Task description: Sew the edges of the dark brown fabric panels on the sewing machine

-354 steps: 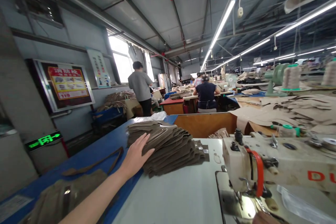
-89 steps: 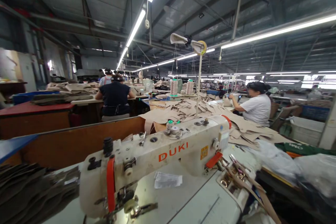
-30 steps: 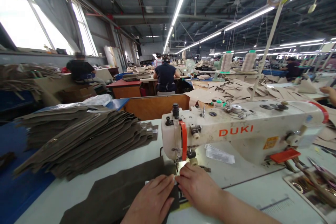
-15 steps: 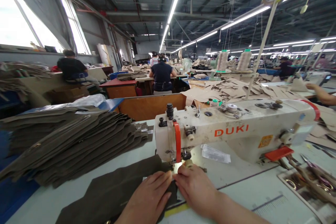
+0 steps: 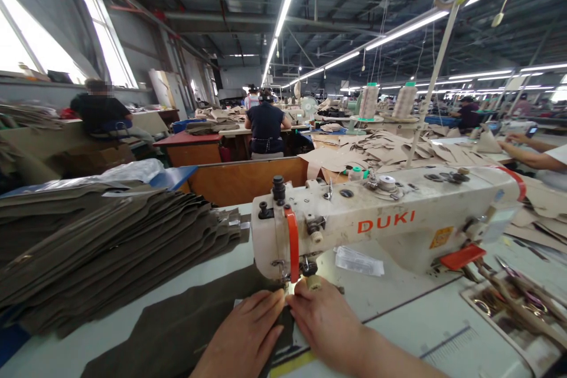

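Observation:
A dark olive fabric piece [image 5: 177,313] lies flat on the table and runs up to the needle of a white sewing machine [image 5: 345,218]. My left hand [image 5: 248,331] rests on this fabric, fingers extended together, tips close to the presser foot. Right beside the needle, my right hand [image 5: 323,313] has its fingers bent and pressed together at the fabric's edge. What its fingertips pinch is hidden behind the hand. A lit spot glows at the needle, just beyond both sets of fingertips.
A tall stack of dark olive pieces [image 5: 115,248] stands at left. Clear plastic strips [image 5: 358,261] lie under the machine arm. A tray [image 5: 500,319] with rings and tools sits at right. Beige panels [image 5: 376,150] spread behind the machine. A co-worker's arms [image 5: 531,150] reach in at right.
The whole view has shifted slightly, so the machine and hands appear a little farther left. Both hands stay at the needle. More of the co-worker's arms shows at right.

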Tool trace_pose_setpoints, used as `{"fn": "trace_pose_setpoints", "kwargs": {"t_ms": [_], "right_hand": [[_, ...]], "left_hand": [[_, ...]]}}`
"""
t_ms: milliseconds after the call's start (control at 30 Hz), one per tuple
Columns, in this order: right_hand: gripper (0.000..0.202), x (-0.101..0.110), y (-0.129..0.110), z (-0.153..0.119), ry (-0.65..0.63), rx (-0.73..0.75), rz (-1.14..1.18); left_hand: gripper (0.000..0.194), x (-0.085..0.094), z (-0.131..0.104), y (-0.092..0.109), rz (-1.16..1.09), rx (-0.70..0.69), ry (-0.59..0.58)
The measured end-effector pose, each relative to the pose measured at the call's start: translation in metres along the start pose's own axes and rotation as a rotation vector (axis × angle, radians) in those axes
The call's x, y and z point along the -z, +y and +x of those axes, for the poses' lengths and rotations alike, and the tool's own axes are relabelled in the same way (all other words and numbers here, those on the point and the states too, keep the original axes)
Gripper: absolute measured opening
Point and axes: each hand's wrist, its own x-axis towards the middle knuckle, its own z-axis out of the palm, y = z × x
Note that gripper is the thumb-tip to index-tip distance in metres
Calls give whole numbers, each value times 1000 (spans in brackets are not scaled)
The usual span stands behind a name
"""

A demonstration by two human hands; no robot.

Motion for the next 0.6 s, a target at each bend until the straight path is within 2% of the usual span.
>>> {"fn": "trace_pose_setpoints", "kwargs": {"t_ms": [600], "right_hand": [[6, 1, -2, 1, -7, 1, -37]], "left_hand": [[33, -1, 1, -4, -58, 22, -11]]}}
